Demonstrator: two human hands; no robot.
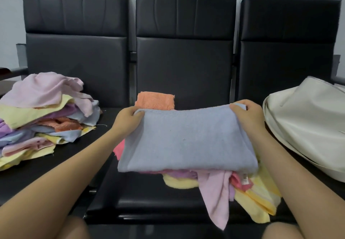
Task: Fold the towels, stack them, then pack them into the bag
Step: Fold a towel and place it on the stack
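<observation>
On middle seat: blue towel (186, 138) folded, hands pinching far corners.

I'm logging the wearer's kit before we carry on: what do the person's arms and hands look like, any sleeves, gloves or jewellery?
Both forearms are bare from the bottom edge of the picture up to the wrists, with no sleeves in view. The left hand and right hand wear no gloves, and no watch, bracelet or ring shows. The fingers are bare too; their nails are too small to judge. No markings or cables appear on either arm.
</observation>
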